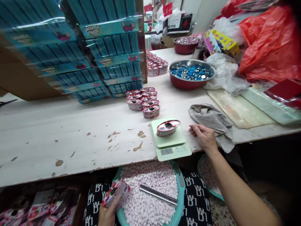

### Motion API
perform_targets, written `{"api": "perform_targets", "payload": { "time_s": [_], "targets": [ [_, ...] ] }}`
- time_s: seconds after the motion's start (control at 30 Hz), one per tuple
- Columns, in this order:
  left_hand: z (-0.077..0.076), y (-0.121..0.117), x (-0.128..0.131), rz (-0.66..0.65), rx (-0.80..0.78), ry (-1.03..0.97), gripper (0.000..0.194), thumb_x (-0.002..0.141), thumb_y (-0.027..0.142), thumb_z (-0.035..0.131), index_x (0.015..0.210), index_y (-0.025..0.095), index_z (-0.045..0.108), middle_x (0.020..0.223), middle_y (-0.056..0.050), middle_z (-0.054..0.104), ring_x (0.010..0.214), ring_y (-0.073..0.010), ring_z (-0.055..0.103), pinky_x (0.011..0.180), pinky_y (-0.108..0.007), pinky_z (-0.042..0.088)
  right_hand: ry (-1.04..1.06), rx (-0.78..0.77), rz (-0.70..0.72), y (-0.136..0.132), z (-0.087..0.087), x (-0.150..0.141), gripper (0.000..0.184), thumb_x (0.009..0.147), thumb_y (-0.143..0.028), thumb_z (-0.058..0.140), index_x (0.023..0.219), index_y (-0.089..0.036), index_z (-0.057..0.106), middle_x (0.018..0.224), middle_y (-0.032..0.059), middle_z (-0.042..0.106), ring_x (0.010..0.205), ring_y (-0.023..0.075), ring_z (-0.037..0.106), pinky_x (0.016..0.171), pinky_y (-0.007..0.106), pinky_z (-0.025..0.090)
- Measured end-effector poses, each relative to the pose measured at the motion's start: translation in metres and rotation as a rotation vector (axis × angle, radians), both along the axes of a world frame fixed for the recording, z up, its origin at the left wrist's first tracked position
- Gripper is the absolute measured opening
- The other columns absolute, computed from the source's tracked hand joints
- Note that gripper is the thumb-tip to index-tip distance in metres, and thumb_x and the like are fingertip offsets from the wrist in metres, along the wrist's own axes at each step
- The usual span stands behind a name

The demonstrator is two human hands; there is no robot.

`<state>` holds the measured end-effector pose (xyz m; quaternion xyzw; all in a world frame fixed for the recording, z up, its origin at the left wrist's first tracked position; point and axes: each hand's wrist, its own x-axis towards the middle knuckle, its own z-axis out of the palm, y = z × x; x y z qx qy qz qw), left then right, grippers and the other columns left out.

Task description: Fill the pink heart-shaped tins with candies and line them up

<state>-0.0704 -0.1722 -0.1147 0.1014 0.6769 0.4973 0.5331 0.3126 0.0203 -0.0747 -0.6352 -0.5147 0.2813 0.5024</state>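
My left hand [108, 213] is closed around a small red-and-pink printed candy box [117, 193] with a dark round hole, held over the left rim of a turquoise basin [180, 188]. White-pink candies [150, 175] fill the basin, and a metal tube [158, 195] lies across them. On the table, a pale green digital scale [170, 142] bears another box, an oval one [168, 127] with a hole in its top. My right hand [204, 136] rests just right of the scale, fingers curled together; whether anything is inside them is hidden. A grey cloth [211, 121] lies beside it.
Several filled-looking oval boxes [150, 105] stand in rows behind the scale. Wrapped stacks of blue cartons [117, 50] rise at back left. A bowl of blue caps [191, 75] and plastic bags [270, 44] sit at right. Below left, a carton holds flattened boxes [37, 210].
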Motion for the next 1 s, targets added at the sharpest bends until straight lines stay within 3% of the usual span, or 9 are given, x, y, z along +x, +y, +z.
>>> {"api": "perform_targets", "payload": {
  "time_s": [0.17, 0.3, 0.37, 0.47, 0.57, 0.67, 0.77, 0.9, 1.0],
  "targets": [
    [-0.005, -0.002, -0.002, 0.013, 0.019, 0.005, 0.056, 0.045, 0.029, 0.077, 0.097, 0.011, 0.062, 0.099, -0.01, 0.066, 0.105, -0.0329, 0.051, 0.097, -0.046, 0.037, -0.061, 0.019, -0.032, -0.002, -0.001, 0.0, 0.029, 0.075, -0.042, 0.051, 0.078, -0.016, 0.064, 0.065, 0.0023, 0.061, 0.053, 0.0116, 0.052, 0.051, 0.026, 0.044],
    [-0.005, -0.004, -0.003, -0.049, 0.035, 0.026, 0.06, 0.05, 0.031, 0.075, 0.104, 0.012, 0.058, 0.107, -0.011, 0.062, 0.111, -0.0325, 0.047, 0.1, -0.048, 0.031, -0.225, 0.199, -0.184, -0.025, 0.003, -0.015, 0.026, 0.075, -0.039, 0.05, 0.087, -0.018, 0.061, 0.078, 0.0047, 0.061, 0.068, 0.0157, 0.056, 0.065, 0.032, 0.046],
    [0.002, -0.003, -0.001, -0.126, 0.1, 0.132, 0.058, 0.05, 0.032, 0.074, 0.103, 0.016, 0.06, 0.112, -0.009, 0.06, 0.117, -0.0315, 0.04, 0.103, -0.048, 0.024, -0.252, 0.232, -0.091, -0.038, 0.008, -0.027, 0.035, 0.072, -0.036, 0.056, 0.103, -0.02, 0.054, 0.096, 0.0072, 0.059, 0.085, 0.019, 0.056, 0.075, 0.036, 0.045],
    [0.021, -0.001, 0.01, -0.378, 0.248, 0.324, 0.048, 0.045, 0.029, 0.077, 0.09, 0.02, 0.066, 0.109, -0.008, 0.061, 0.123, -0.0303, 0.032, 0.107, -0.045, 0.013, -0.142, 0.193, 0.099, -0.04, 0.018, -0.041, 0.067, 0.064, -0.032, 0.065, 0.123, -0.025, 0.034, 0.123, 0.0096, 0.045, 0.108, 0.0214, 0.046, 0.086, 0.039, 0.041],
    [0.038, 0.0, 0.024, -0.501, 0.249, 0.281, 0.042, 0.046, 0.027, 0.077, 0.086, 0.018, 0.067, 0.099, -0.01, 0.065, 0.111, -0.032, 0.047, 0.103, -0.046, 0.024, -0.006, 0.12, 0.251, -0.017, 0.033, -0.049, 0.077, 0.059, -0.032, 0.069, 0.125, -0.027, 0.029, 0.132, 0.0093, 0.037, 0.118, 0.0211, 0.038, 0.093, 0.04, 0.035],
    [0.05, 0.001, 0.027, -0.444, 0.201, 0.102, 0.044, 0.056, 0.028, 0.072, 0.096, 0.012, 0.061, 0.101, -0.012, 0.064, 0.099, -0.0291, 0.056, 0.096, -0.045, 0.037, 0.035, 0.003, 0.442, 0.01, 0.048, -0.056, 0.069, 0.056, -0.033, 0.071, 0.118, -0.025, 0.04, 0.122, 0.0081, 0.049, 0.111, 0.0209, 0.045, 0.092, 0.038, 0.035],
    [0.063, 0.014, 0.015, -0.328, 0.297, 0.147, 0.052, 0.057, 0.025, 0.071, 0.104, 0.011, 0.055, 0.103, -0.012, 0.064, 0.096, -0.0257, 0.058, 0.092, -0.041, 0.041, 0.0, -0.083, 0.501, 0.017, 0.06, -0.066, 0.051, 0.055, -0.033, 0.071, 0.101, -0.02, 0.053, 0.097, 0.005, 0.062, 0.089, 0.0195, 0.056, 0.081, 0.034, 0.043],
    [0.082, 0.06, -0.002, -0.157, 0.546, 0.408, 0.051, 0.057, 0.026, 0.071, 0.104, 0.014, 0.052, 0.103, -0.01, 0.063, 0.093, -0.0229, 0.059, 0.09, -0.041, 0.044, -0.099, 0.043, 0.455, -0.018, 0.069, -0.084, 0.04, 0.057, -0.034, 0.069, 0.092, -0.019, 0.056, 0.083, 0.0008, 0.062, 0.076, 0.0163, 0.056, 0.072, 0.029, 0.045],
    [0.08, 0.106, -0.007, -0.128, 0.652, 0.584, 0.048, 0.059, 0.028, 0.069, 0.102, 0.015, 0.053, 0.102, -0.009, 0.063, 0.094, -0.0211, 0.058, 0.09, -0.038, 0.043, -0.115, 0.108, 0.415, -0.068, 0.071, -0.107, 0.04, 0.062, -0.033, 0.066, 0.098, -0.021, 0.053, 0.09, 0.0017, 0.06, 0.077, 0.0155, 0.056, 0.07, 0.028, 0.046]
  ]
}}
